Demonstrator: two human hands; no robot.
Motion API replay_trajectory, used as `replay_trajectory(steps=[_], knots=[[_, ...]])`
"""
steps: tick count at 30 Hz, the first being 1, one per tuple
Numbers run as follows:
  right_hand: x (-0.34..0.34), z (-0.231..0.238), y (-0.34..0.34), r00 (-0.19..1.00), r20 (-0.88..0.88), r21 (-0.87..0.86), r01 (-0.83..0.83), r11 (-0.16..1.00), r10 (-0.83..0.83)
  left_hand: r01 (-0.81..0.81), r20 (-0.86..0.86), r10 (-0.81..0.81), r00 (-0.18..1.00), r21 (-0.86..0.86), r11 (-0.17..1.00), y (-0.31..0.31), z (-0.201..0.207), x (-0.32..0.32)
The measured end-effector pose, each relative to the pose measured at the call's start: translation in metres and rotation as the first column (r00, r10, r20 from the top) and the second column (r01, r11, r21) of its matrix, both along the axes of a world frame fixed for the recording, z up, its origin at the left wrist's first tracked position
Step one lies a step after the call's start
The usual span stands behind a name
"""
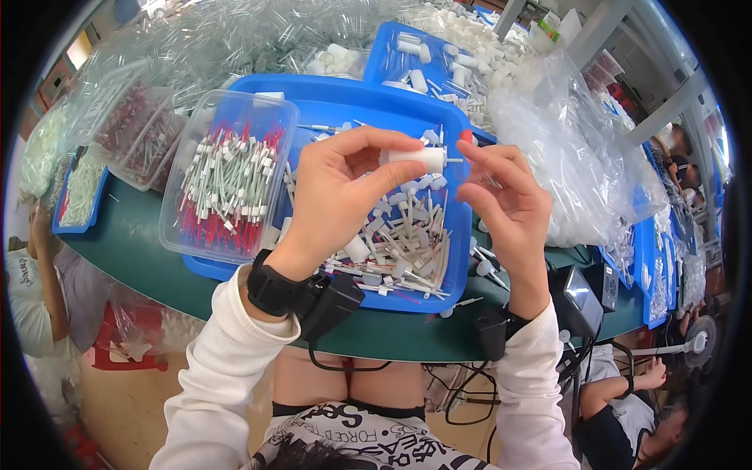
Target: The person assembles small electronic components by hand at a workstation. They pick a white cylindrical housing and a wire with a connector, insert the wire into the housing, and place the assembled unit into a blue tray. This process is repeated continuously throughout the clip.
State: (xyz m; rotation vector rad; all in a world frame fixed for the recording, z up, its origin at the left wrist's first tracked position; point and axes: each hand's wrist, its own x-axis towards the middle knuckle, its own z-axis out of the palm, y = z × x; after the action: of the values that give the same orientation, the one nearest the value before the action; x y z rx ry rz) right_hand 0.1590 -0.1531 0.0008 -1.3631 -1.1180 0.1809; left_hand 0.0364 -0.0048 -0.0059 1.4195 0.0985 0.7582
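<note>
My left hand (333, 184) pinches a white plastic cylinder (419, 159) between thumb and fingers. A thin pale stem (454, 160) sticks out of the cylinder's right end. Just right of it, my right hand (509, 196) has thumb and index finger apart, with no object visibly gripped. Something red (466, 136) shows at its index fingertip; I cannot tell what it is. Both hands are above a blue tray (329, 92) of loose thin stems with white fittings (407, 235). Left of the tray's middle, a clear plastic box (174, 215) holds many white-and-red stems (231, 176).
Behind the tray are heaped clear tubes (196, 47) and a second blue tray (384, 51) with white cylinders. A clear plastic bag (580, 149) bulges at the right. A small dark-framed device (581, 294) stands near the green table's (149, 254) right edge. Other people sit at both sides.
</note>
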Motion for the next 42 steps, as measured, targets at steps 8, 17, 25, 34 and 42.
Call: replay_trajectory(steps=[8, 17, 25, 34, 42], knots=[[0.003, -0.001, -0.006, 0.977, 0.206, -0.074, 0.071, 0.995, -0.054, -0.008, -0.028, 0.009, 1.0, 0.035, 0.999, -0.005, -0.002, 0.001], [-0.003, -0.009, -0.004, 0.95, 0.284, 0.016, 0.129, 0.992, -0.128, 0.055, -0.079, -0.044, 0.996, 0.139, 0.989, -0.004, -0.002, 0.0], [-0.004, -0.008, -0.004, 0.899, 0.43, -0.06, 0.123, 0.991, -0.085, 0.168, -0.237, -0.145, 0.961, 0.079, 0.983, 0.001, 0.001, -0.003], [0.0, -0.007, -0.014, 0.984, -0.159, 0.064, -0.076, 0.995, 0.086, 0.098, -0.04, -0.098, 0.994, 0.0, 0.995, 0.0, -0.001, 0.001], [-0.012, -0.005, -0.01, 0.983, -0.182, -0.02, -0.037, 0.999, 0.032, 0.026, 0.004, -0.027, 1.0, 0.18, 0.983, -0.006, -0.002, -0.001]])
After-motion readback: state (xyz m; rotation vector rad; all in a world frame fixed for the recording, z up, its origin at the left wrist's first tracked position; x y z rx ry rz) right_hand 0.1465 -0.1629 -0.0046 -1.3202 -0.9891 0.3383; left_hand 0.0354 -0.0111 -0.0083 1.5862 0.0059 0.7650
